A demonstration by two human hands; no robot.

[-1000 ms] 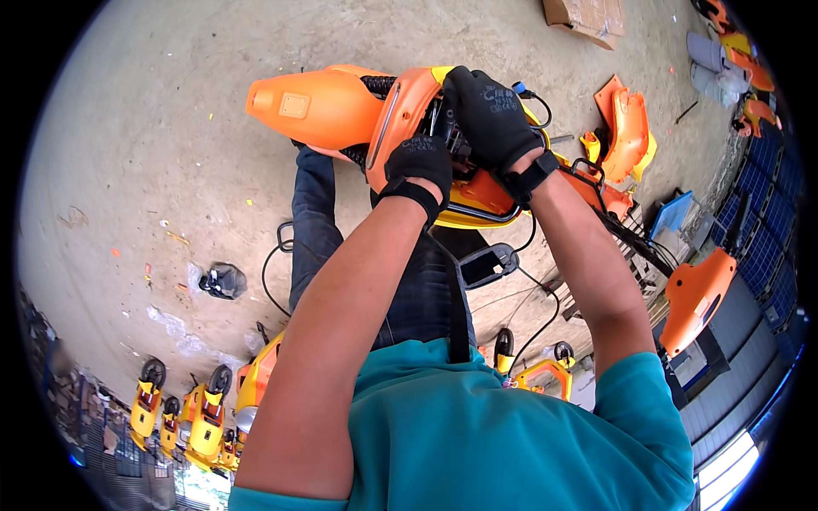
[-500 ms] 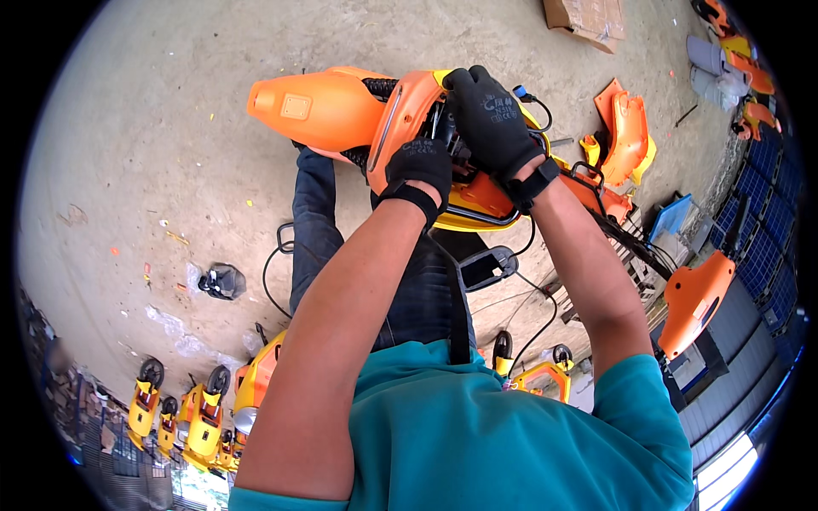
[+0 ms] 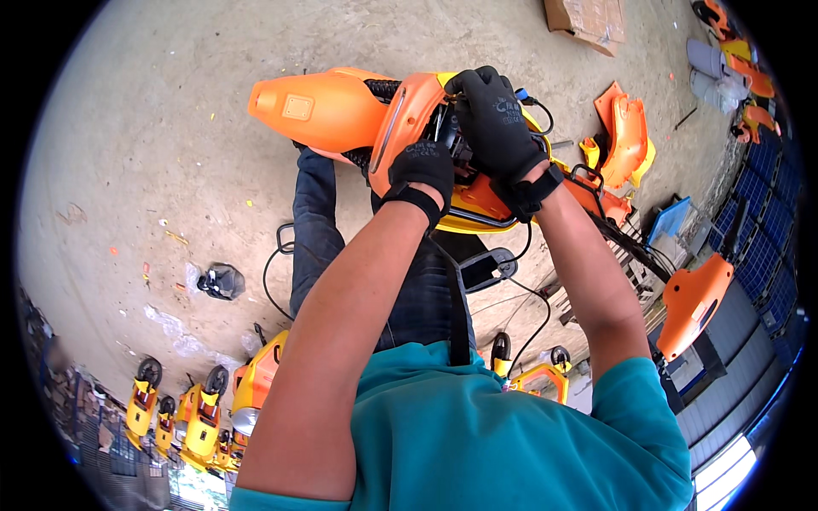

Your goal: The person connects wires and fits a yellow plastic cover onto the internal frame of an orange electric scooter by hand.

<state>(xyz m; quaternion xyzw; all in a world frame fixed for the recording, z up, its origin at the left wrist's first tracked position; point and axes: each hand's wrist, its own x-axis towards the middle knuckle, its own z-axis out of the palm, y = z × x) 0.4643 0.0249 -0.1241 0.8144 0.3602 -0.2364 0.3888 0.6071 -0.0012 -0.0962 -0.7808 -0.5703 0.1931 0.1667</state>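
Observation:
An orange and yellow scooter body (image 3: 315, 117) lies sideways in front of me, with dark springs and an open middle full of dark parts. My left hand (image 3: 420, 170), in a black glove, is closed at the lower part of that opening, beside an orange curved panel (image 3: 400, 115); what its fingertips grip is hidden. My right hand (image 3: 494, 128), also gloved, has bent fingers over the upper part of the opening near a yellow edge; I cannot make out what they hold. A blue-tipped connector (image 3: 522, 95) on a black cable is just right of it.
Loose orange panels (image 3: 626, 136) lie to the right, near a blue tray (image 3: 669, 217) and an orange cover (image 3: 694, 302). A cardboard box (image 3: 586, 21) is at top. Several yellow scooters (image 3: 203, 430) stand behind me. Cables and a black bag (image 3: 221, 281) are on the floor (image 3: 153, 170).
Both hands have stayed at the opening, with only a slight shift of the fingers and wrists. The scooter body has barely moved.

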